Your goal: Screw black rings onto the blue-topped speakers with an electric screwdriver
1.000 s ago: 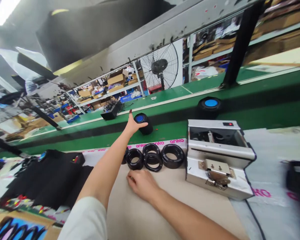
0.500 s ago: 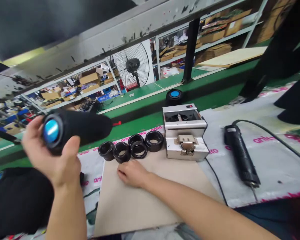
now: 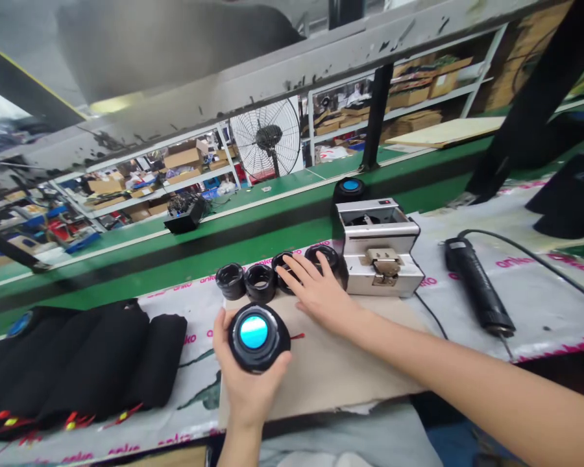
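Observation:
My left hand (image 3: 248,383) grips a black cylinder (image 3: 259,338) with a bright blue round end facing up, over the near left part of a beige board (image 3: 340,363). A red wire tip sticks out to its right. My right hand (image 3: 321,288) is spread, fingers apart, over the right-hand black rings, partly covering them. To its left stand two more black rings, one at the far left (image 3: 230,280) and one beside it (image 3: 260,282). A silver metal device (image 3: 382,259) stands just right of my right hand.
Several black cloth-covered cylinders (image 3: 92,357) with red and yellow wires lie at the left. A black electric screwdriver (image 3: 479,288) with a cable lies at the right. Behind the device stands another blue-ended cylinder (image 3: 350,188). A metal beam (image 3: 214,87) crosses above.
My left hand has brought the black cylinder right and down over the board, its blue end now up. My right hand has moved right and spread its fingers over the rings.

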A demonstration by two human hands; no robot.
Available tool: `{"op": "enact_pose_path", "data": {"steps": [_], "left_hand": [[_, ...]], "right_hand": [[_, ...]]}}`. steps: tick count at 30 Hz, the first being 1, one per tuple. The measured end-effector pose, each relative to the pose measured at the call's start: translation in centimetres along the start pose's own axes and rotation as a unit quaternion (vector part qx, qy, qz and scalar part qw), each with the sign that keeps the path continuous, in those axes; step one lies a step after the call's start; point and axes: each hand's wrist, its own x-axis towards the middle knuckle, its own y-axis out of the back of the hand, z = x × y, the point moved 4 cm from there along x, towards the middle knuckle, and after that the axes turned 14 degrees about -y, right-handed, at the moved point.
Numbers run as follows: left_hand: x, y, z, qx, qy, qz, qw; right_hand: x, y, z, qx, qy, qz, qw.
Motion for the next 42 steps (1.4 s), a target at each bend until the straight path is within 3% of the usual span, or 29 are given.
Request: {"op": "enact_pose_path", "data": {"steps": [3,7,12,16,20,23,26,29,34,39,42], "left_hand": [[0.1,0.0,0.4,-0.079,0.1,-0.055,0.99],[1.0,1.0,1.0,-0.138,0.113,-0.149,0.973],[2.0,1.5,0.5,-0.157,0.149,-0.238,0.947],[2.8,1.6,0.0,-0.161,0.18,-0.299,0.923],[3.8,1.6,-0.2,-0.155,0.117,-0.38,0.904],[4.9,1.5,-0.3,-0.127,0.057,-0.374,0.917],[5.6,1.0,-0.1,-0.127,-0.009,-0.342,0.931],[5.7,0.4,0.0,-0.14,-0.042,-0.307,0.941],[5.5,-1.1,0.2,-0.124,-0.031,-0.269,0.955],[5.1,-3.6,1.4,-0.102,-0.016,-0.261,0.96],[4.8,-4.9,1.8,-0.125,-0.024,-0.269,0.955]], "right_hand": [[0.6,-1.8,0.0,-0.033,0.032,0.014,0.999],[0.6,-3.0,0.5,-0.052,0.071,0.02,0.996],[-0.6,0.0,0.8,-0.028,0.091,0.044,0.995],[-4.3,2.8,1.4,0.012,0.049,0.027,0.998],[-9.6,2.8,3.7,0.029,-0.048,-0.033,0.998],[-12.5,2.5,5.6,0.064,-0.117,-0.072,0.989],[-13.6,2.7,6.9,0.111,-0.168,-0.097,0.975],[-13.1,3.2,7.4,0.157,-0.186,-0.133,0.961],[-11.0,2.6,6.9,0.212,-0.166,-0.174,0.947],[-10.1,1.7,6.4,0.247,-0.136,-0.139,0.949],[-9.3,3.5,6.9,0.29,-0.183,-0.075,0.936]]}}
